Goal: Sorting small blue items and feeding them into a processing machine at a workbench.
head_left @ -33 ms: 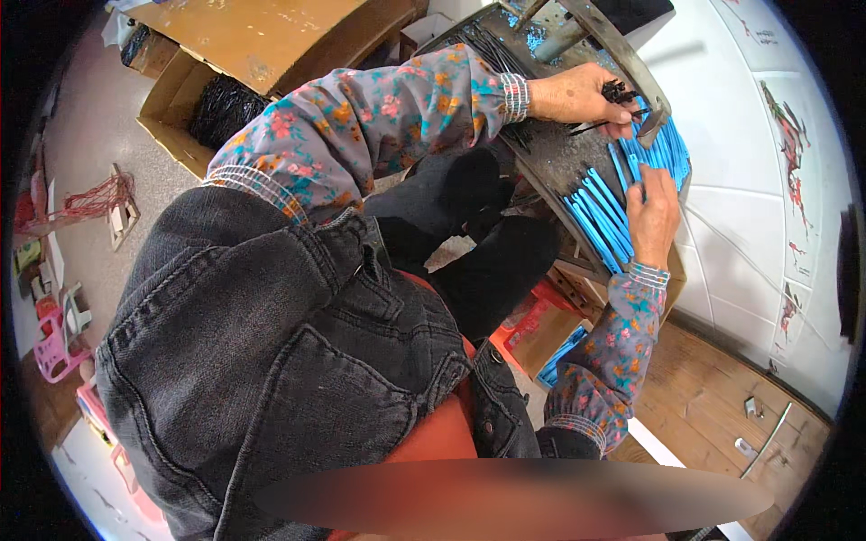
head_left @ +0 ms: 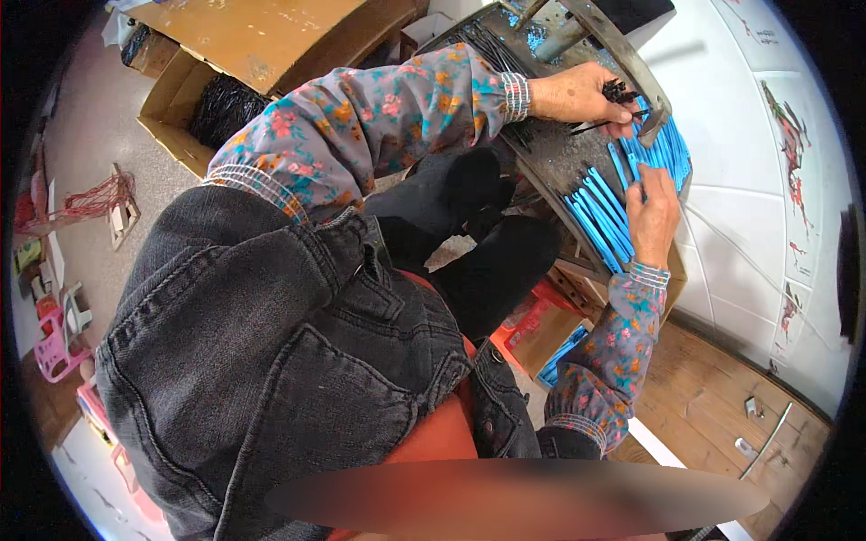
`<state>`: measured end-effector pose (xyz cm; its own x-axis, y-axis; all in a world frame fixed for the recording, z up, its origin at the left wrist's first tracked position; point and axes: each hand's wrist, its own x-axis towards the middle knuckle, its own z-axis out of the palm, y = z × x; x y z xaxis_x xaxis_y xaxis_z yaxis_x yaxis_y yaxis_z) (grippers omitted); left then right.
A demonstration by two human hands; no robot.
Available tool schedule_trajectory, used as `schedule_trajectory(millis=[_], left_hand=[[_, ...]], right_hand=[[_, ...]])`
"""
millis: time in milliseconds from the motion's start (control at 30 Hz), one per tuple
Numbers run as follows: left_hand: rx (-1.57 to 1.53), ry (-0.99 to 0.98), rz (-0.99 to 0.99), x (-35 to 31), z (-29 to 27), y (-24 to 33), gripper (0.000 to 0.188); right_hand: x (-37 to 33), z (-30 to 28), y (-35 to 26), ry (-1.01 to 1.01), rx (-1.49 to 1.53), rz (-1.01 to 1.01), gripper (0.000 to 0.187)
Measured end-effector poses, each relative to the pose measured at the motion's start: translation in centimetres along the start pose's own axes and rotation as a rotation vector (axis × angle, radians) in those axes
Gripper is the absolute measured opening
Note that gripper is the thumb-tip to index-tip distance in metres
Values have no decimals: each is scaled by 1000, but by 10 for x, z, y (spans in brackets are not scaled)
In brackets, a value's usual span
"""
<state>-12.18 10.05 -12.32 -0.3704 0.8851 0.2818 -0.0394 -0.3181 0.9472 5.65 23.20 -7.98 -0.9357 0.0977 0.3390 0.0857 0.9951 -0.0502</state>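
My left hand [head_left: 582, 95] is closed around a bundle of thin black rods [head_left: 619, 91] at the far side of the worktop. One black rod sticks out below its fingers. My right hand [head_left: 654, 221] pinches a slim blue plastic piece [head_left: 633, 166] with a small hole near its end. Beside that hand, several similar blue strips [head_left: 597, 215] lie side by side, some with dark tips. A larger pile of blue strips [head_left: 672, 149] lies beyond it, to the right. Between the hands, a worn metal part [head_left: 651, 129] stands over the strips.
A dark, grimy worktop [head_left: 564, 149] holds more black rods [head_left: 494, 47] at its far left. An open cardboard box [head_left: 171, 122] of black rods stands left. Below the worktop sits a box with blue strips [head_left: 564, 353]. A white tiled wall [head_left: 735, 216] bounds the right.
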Motion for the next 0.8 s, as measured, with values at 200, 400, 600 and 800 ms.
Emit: schedule_trajectory(millis=[200, 400, 600, 800], left_hand=[[-11, 44, -2, -6, -4, 2, 21], [-7, 22, -31, -3, 1, 6, 22], [-43, 45, -42, -4, 0, 5, 22], [-76, 53, -58, -4, 3, 9, 18]], right_hand=[[7, 5, -4, -153, 239, 64, 12], [5, 7, 10, -139, -53, -5, 6], [12, -10, 2, -128, 66, 184, 9], [22, 12, 2, -246, 46, 55, 13]])
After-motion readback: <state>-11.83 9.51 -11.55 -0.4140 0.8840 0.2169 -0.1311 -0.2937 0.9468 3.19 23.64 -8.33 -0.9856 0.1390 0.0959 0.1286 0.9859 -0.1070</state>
